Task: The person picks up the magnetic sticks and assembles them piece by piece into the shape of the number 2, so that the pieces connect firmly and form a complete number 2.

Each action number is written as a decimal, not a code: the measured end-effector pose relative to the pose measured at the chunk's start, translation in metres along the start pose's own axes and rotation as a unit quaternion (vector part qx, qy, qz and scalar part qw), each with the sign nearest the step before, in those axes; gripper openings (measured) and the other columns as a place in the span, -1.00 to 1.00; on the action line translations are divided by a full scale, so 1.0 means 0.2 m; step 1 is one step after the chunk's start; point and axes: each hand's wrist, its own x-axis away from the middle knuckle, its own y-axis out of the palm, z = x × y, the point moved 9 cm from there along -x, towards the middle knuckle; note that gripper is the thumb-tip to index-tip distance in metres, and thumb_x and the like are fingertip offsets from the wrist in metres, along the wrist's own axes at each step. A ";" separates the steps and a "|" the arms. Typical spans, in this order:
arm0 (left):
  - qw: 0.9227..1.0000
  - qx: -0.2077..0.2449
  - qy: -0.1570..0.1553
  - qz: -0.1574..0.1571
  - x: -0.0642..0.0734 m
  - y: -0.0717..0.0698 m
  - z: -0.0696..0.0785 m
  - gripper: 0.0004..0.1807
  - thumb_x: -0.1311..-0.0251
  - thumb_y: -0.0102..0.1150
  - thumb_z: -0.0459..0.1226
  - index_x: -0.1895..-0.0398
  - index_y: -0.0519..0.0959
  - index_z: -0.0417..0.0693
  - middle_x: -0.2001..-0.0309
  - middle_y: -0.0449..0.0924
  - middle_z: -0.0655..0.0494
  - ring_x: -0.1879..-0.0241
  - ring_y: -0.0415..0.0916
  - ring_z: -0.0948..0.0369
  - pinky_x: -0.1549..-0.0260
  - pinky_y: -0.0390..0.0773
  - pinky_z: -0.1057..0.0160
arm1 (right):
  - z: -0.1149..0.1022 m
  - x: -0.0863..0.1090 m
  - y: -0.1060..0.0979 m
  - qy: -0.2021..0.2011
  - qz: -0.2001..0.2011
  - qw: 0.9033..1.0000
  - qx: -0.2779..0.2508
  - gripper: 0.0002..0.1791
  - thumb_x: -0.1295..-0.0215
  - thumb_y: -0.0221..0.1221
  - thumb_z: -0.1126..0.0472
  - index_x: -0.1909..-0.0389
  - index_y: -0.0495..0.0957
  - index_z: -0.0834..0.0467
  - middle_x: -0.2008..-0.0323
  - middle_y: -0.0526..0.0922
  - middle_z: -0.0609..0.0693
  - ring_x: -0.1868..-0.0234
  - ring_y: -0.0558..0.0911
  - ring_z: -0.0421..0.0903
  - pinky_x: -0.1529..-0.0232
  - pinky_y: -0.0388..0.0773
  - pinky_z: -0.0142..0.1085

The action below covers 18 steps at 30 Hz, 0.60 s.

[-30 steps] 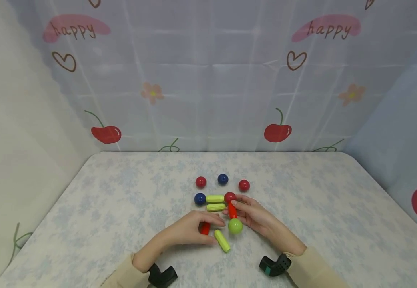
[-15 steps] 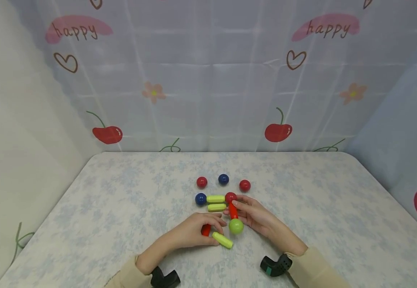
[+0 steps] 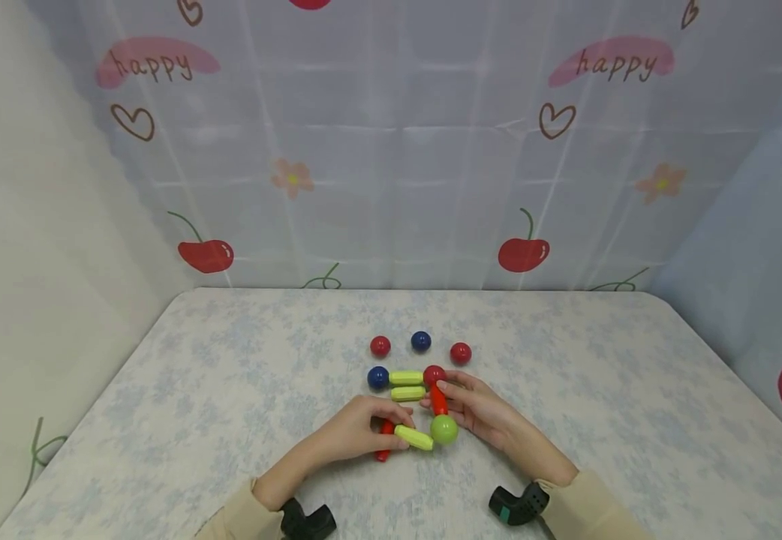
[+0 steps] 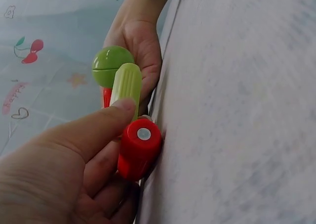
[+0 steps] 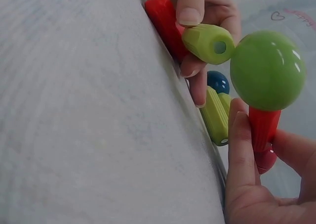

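Note:
My left hand (image 3: 353, 431) pinches a yellow-green rod (image 3: 414, 438) between thumb and fingers. Its free end, with a round metal-looking disc, points at a green ball (image 3: 444, 430); whether they touch I cannot tell. A loose red rod (image 4: 140, 155) lies on the table under the left fingers. My right hand (image 3: 484, 411) holds another red rod (image 3: 439, 400), which links the green ball to a red ball (image 3: 434, 375). From that red ball a second yellow-green rod (image 3: 406, 378) runs left to a blue ball (image 3: 378, 378).
Another yellow-green rod (image 3: 408, 394) lies alongside the joined one. Farther back sit a red ball (image 3: 380, 346), a blue ball (image 3: 421, 341) and another red ball (image 3: 461, 353). A printed curtain (image 3: 391, 187) hangs behind the table (image 3: 229, 360).
My left hand has taken hold of the yellow-green rod, turned it and brought its end close to the green ball. The loose red rod now shows more below the hand. My right hand keeps its hold.

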 end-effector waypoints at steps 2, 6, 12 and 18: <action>1.000 0.002 0.003 0.003 0.00 -0.01 -0.01 -0.82 -0.05 0.37 -0.24 0.24 0.66 0.04 0.28 0.63 0.39 0.02 0.48 0.36 -0.03 0.38 0.31 | 0.00 0.00 0.00 0.001 0.001 1.000 -0.002 -0.37 -0.41 0.01 0.26 -0.32 -0.05 0.43 0.09 0.58 0.22 0.13 0.63 -0.03 0.02 0.48 -0.25; 1.000 0.012 -0.003 0.009 0.02 -0.02 -0.01 -0.80 -0.06 0.36 -0.25 0.21 0.65 -0.01 0.30 0.63 0.36 0.17 0.54 0.35 0.06 0.45 0.31 | 0.00 0.01 0.00 0.004 0.005 1.000 -0.006 -0.36 -0.41 0.02 0.26 -0.33 -0.06 0.42 0.06 0.56 0.23 0.11 0.63 -0.01 0.00 0.47 -0.23; 0.999 0.040 -0.023 0.013 0.03 -0.02 -0.03 -0.78 -0.08 0.35 -0.26 0.19 0.63 -0.05 0.31 0.63 0.31 0.26 0.57 0.32 0.17 0.50 0.32 | 0.01 0.02 0.01 0.011 -0.001 1.000 -0.006 -0.36 -0.42 0.00 0.25 -0.33 -0.07 0.42 0.06 0.56 0.23 0.11 0.63 -0.01 -0.01 0.45 -0.23; 0.999 0.039 -0.021 0.020 0.02 -0.04 -0.02 -0.80 -0.08 0.34 -0.26 0.21 0.64 -0.03 0.34 0.62 0.30 0.28 0.55 0.31 0.17 0.49 0.30 | 0.00 0.02 0.01 0.002 0.001 1.000 -0.007 -0.37 -0.41 0.01 0.25 -0.33 -0.05 0.42 0.05 0.56 0.23 0.11 0.63 -0.01 0.00 0.46 -0.23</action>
